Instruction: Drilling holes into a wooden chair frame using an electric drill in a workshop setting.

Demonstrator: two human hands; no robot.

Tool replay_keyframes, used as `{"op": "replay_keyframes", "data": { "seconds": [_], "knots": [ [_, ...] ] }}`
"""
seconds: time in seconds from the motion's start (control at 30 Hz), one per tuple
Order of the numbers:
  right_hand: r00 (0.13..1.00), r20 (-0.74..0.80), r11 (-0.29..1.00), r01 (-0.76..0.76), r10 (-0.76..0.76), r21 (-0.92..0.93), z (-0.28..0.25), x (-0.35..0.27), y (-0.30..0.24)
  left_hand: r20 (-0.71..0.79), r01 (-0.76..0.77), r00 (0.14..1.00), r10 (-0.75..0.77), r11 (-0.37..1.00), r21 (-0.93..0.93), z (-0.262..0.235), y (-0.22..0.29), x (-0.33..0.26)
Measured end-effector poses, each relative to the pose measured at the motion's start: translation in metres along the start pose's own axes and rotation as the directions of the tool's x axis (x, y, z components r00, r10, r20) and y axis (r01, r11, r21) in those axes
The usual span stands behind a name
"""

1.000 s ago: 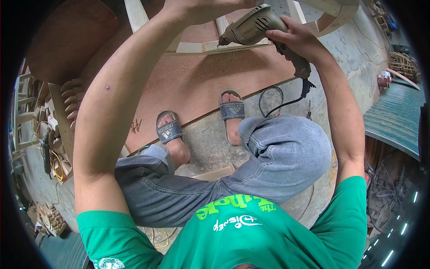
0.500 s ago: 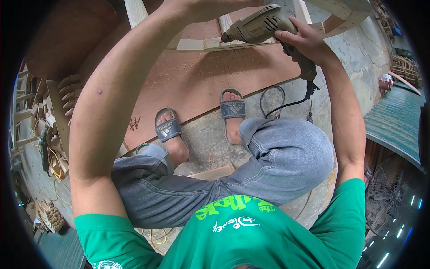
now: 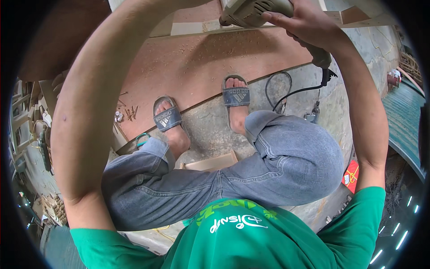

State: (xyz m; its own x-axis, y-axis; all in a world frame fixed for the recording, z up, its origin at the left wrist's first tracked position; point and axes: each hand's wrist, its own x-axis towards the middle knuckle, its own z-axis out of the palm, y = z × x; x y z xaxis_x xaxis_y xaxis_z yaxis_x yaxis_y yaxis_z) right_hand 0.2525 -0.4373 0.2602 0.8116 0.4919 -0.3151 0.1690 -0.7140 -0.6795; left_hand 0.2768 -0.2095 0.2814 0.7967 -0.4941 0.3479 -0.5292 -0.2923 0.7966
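Note:
My right hand is closed round an olive-brown corded power drill at the top of the view. The upper edge cuts off the drill's top. Its front end is just above a pale wooden frame piece, and I cannot tell whether a bit touches the wood. My left forearm reaches up past the top edge, so the left hand is out of sight. Below the frame lies a reddish-brown board strewn with wood shavings. From the drill's handle a black cord runs down to the floor.
Several loose screws lie on the board beside my left foot. A dark tool with a thin bit is on the concrete near my right knee. A shallow wooden piece sits between my legs. Stacked wooden parts stand at the left.
The drill and my right hand are higher in the view, and the drill's front looks tipped and foreshortened. My left forearm sits further out of the top edge. The whole view has shifted slightly.

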Motion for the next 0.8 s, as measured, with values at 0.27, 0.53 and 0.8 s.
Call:
{"op": "replay_keyframes", "data": {
  "seconds": [0.27,0.53,0.8],
  "knots": [
    [0.992,-0.045,0.972,-0.128,0.122,-0.198,0.007,0.007,-0.01,-0.002,-0.057,0.998,0.057,0.997,-0.047,0.0,-0.007,-0.006],
    [0.976,-0.086,0.945,-0.217,0.201,-0.247,0.006,0.002,-0.004,0.014,-0.002,1.0,0.003,0.998,-0.06,0.012,-0.012,-0.002],
    [0.891,-0.219,0.843,0.26,-0.397,-0.47,0.027,0.022,0.044,-0.025,0.114,0.994,-0.111,0.977,0.181,-0.005,0.014,-0.007]
  ]
}}
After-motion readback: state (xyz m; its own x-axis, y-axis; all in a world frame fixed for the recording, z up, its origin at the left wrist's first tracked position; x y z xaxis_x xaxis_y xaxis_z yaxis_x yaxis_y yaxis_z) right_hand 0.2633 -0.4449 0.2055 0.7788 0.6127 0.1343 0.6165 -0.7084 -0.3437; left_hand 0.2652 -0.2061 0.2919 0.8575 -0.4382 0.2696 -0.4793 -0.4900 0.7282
